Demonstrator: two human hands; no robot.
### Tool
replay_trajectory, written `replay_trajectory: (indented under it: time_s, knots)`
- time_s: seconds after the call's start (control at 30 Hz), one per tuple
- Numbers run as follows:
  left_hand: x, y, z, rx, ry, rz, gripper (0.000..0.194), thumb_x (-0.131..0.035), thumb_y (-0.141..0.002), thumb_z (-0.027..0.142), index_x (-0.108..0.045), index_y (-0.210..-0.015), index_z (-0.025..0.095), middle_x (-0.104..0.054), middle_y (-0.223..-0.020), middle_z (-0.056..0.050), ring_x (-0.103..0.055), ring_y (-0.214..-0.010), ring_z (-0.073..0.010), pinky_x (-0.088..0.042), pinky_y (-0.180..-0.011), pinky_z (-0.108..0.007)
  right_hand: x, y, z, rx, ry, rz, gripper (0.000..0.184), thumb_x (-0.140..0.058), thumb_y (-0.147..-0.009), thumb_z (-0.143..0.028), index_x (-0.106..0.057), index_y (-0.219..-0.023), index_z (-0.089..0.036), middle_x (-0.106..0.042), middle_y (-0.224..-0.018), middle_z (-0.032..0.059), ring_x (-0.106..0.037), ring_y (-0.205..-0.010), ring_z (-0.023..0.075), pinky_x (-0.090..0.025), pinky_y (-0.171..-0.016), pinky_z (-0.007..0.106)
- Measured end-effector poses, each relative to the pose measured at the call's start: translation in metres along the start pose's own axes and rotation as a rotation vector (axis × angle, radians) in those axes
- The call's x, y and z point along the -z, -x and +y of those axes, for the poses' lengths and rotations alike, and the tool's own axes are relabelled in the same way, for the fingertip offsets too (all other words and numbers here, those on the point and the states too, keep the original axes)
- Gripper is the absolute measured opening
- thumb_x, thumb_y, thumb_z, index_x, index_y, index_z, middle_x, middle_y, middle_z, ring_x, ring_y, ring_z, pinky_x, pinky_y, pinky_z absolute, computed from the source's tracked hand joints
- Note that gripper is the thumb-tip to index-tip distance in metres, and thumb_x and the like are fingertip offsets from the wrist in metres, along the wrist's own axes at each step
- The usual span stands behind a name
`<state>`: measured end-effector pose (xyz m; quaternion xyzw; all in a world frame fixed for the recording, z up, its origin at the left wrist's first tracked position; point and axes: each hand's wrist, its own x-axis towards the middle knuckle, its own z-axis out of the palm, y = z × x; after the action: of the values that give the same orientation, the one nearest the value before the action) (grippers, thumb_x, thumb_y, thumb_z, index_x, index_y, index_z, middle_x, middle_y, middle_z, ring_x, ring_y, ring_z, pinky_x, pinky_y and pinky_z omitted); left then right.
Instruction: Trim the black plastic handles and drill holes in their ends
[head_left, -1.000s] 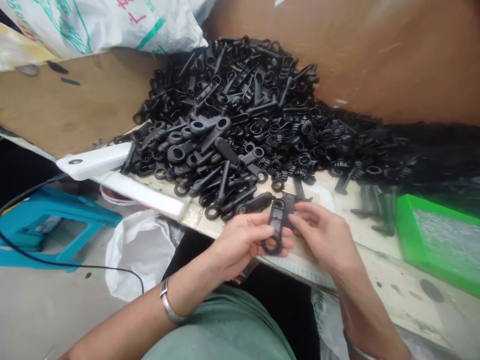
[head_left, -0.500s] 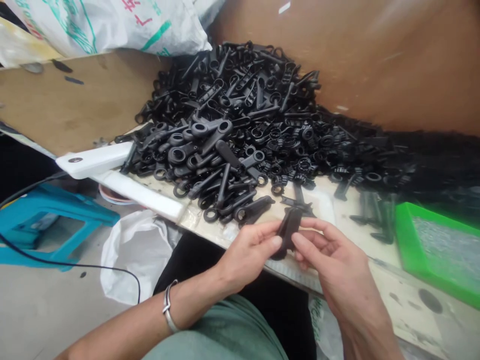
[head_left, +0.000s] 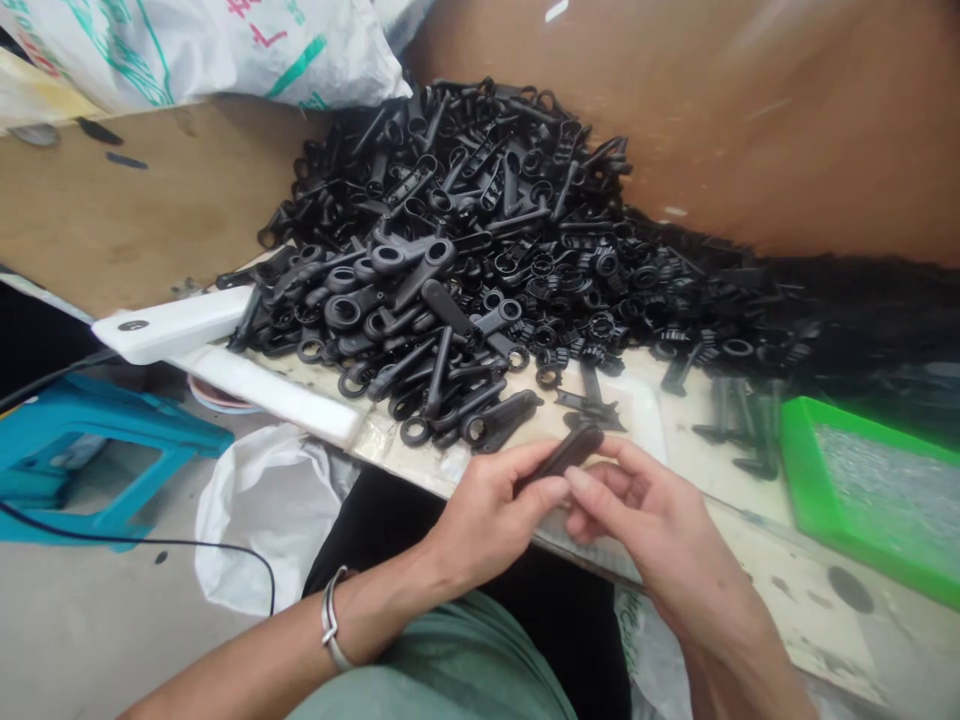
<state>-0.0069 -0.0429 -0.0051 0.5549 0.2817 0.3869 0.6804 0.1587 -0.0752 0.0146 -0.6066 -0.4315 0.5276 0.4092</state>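
Observation:
A black plastic handle-like part is held above the table's front edge, tilted up to the right. My left hand has its thumb and fingers closed round the lower left end. At the other end my right hand pinches the part between thumb and fingertips; its other fingers curl beneath. Just beyond the hands lie several loose black pieces on the tabletop. A big heap of black plastic parts, many with ring-shaped ends, rises behind them.
To the right sits a green tray of small clear pieces. A white device stands left of the heap. Below left are a blue stool and a white bag. Brown boards wall the back; a printed sack rests above.
The black part has turned from nearly upright to a flatter slant between my hands. Both hands keep hold of it, and the right has shifted slightly left.

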Motion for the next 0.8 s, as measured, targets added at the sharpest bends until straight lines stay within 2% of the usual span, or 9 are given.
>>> replay_trajectory:
  time_s: [0.1, 0.2, 0.33, 0.4, 0.47, 0.53, 0.67, 0.73, 0.8]
  knots:
    - [0.004, 0.001, -0.001, -0.029, -0.208, 0.035, 0.032, -0.053, -0.098, 0.02, -0.067, -0.126, 0.023, -0.067, -0.087, 0.0, -0.062, -0.086, -0.0141, -0.048, -0.083, -0.026, 0.003, -0.002, 0.0, 0.07, 0.07, 0.042, 0.042, -0.077, -0.082, -0.048, -0.068, -0.111, -0.02, -0.071, -0.076, 0.0026, -0.065, -0.067, 0.0129, -0.055, -0.059, 0.018]
    - [0.006, 0.002, 0.0, -0.016, -0.259, -0.007, 0.033, -0.051, -0.099, 0.021, -0.064, -0.129, 0.02, -0.068, -0.087, 0.0, -0.062, -0.078, -0.0131, -0.049, -0.075, -0.025, 0.004, -0.006, 0.0, 0.144, -0.032, 0.112, 0.043, -0.082, -0.078, -0.044, -0.07, -0.115, -0.024, -0.073, -0.111, 0.0063, -0.069, -0.097, 0.0175, -0.059, -0.078, 0.021]
    - [0.007, 0.001, 0.002, -0.044, -0.244, -0.055, 0.032, -0.05, -0.099, 0.02, -0.063, -0.128, 0.018, -0.067, -0.123, -0.006, -0.063, -0.11, -0.017, -0.048, -0.096, -0.026, -0.005, -0.008, 0.005, 0.122, -0.268, 0.026, 0.041, -0.076, -0.086, -0.043, -0.069, -0.123, -0.028, -0.072, -0.115, 0.0071, -0.071, -0.099, 0.0204, -0.061, -0.085, 0.03]
    - [0.007, 0.0, 0.003, -0.077, -0.27, -0.067, 0.034, -0.052, -0.099, 0.019, -0.061, -0.131, 0.017, -0.063, -0.133, -0.006, -0.059, -0.122, -0.0184, -0.044, -0.104, -0.026, -0.01, -0.006, 0.009, 0.164, -0.302, 0.065, 0.033, -0.076, -0.087, -0.041, -0.072, -0.117, -0.028, -0.074, -0.111, 0.0065, -0.071, -0.099, 0.0205, -0.06, -0.09, 0.032]
    - [0.007, 0.0, 0.004, -0.093, -0.329, -0.073, 0.032, -0.054, -0.097, 0.02, -0.063, -0.128, 0.016, -0.067, -0.126, -0.006, -0.062, -0.115, -0.0182, -0.047, -0.099, -0.025, -0.014, -0.003, 0.014, 0.214, -0.28, 0.112, 0.026, -0.076, -0.087, -0.038, -0.074, -0.112, -0.029, -0.074, -0.112, 0.0055, -0.07, -0.103, 0.0203, -0.058, -0.093, 0.031]
    - [0.007, 0.0, 0.003, -0.101, -0.387, -0.049, 0.026, -0.056, -0.096, 0.021, -0.067, -0.119, 0.015, -0.071, -0.108, -0.004, -0.065, -0.097, -0.0159, -0.049, -0.086, -0.023, -0.018, 0.0, 0.019, 0.247, -0.242, 0.13, 0.022, -0.076, -0.088, -0.036, -0.075, -0.108, -0.029, -0.073, -0.113, 0.0052, -0.069, -0.105, 0.0205, -0.058, -0.093, 0.03]
    - [0.003, -0.003, 0.0, -0.03, -0.427, 0.04, 0.019, -0.058, -0.092, 0.022, -0.073, -0.099, 0.012, -0.065, -0.075, 0.0, -0.054, -0.066, -0.0107, -0.042, -0.062, -0.022, -0.027, -0.002, 0.028, 0.301, -0.234, 0.239, 0.017, -0.075, -0.088, -0.036, -0.074, -0.103, -0.027, -0.075, -0.106, 0.004, -0.071, -0.099, 0.0201, -0.06, -0.087, 0.029]
    - [0.0, -0.007, -0.002, 0.043, -0.353, 0.061, 0.018, -0.059, -0.09, 0.022, -0.074, -0.093, 0.011, -0.061, -0.07, 0.0, -0.051, -0.063, -0.0102, -0.04, -0.059, -0.022, -0.027, -0.008, 0.028, 0.291, -0.221, 0.306, 0.02, -0.075, -0.087, -0.04, -0.074, -0.101, -0.025, -0.075, -0.099, 0.0041, -0.072, -0.091, 0.0196, -0.061, -0.08, 0.028]
    - [-0.003, -0.013, -0.002, 0.116, -0.168, 0.035, 0.018, -0.061, -0.088, 0.023, -0.074, -0.091, 0.011, -0.063, -0.073, -0.001, -0.053, -0.066, -0.0109, -0.043, -0.062, -0.022, -0.021, -0.014, 0.024, 0.237, -0.172, 0.3, 0.028, -0.076, -0.085, -0.045, -0.073, -0.101, -0.022, -0.075, -0.095, 0.0055, -0.072, -0.084, 0.0197, -0.061, -0.073, 0.027]
